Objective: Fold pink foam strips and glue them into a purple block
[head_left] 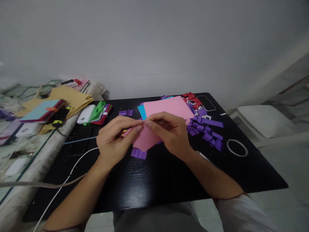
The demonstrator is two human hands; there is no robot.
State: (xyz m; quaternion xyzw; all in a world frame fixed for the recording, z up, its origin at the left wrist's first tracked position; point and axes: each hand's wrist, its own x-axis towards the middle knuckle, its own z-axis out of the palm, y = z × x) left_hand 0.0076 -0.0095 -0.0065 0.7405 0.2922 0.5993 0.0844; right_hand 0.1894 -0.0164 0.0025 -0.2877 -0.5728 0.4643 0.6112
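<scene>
A sheet of pink paper (146, 138) is pinched along its upper edge by both hands, just above the black table. My left hand (116, 135) grips it between thumb and forefinger. Close beside it, my right hand (171, 132) pinches the same edge, thumb toward me. Behind the hands lie a larger pink sheet (169, 108) and a blue sheet (142, 111) partly under it. Folded purple paper strips (138, 153) show below the held sheet. The fingertips hide the exact spot where they meet.
Purple paper pieces (210, 135) and red scraps (194, 100) are scattered at the right. A white ring (237, 148) lies on the black table (169, 190). Green paper bundles (98, 111) and a white device (86, 114) sit at left, near a white cable (72, 169). A stool (263, 120) stands right.
</scene>
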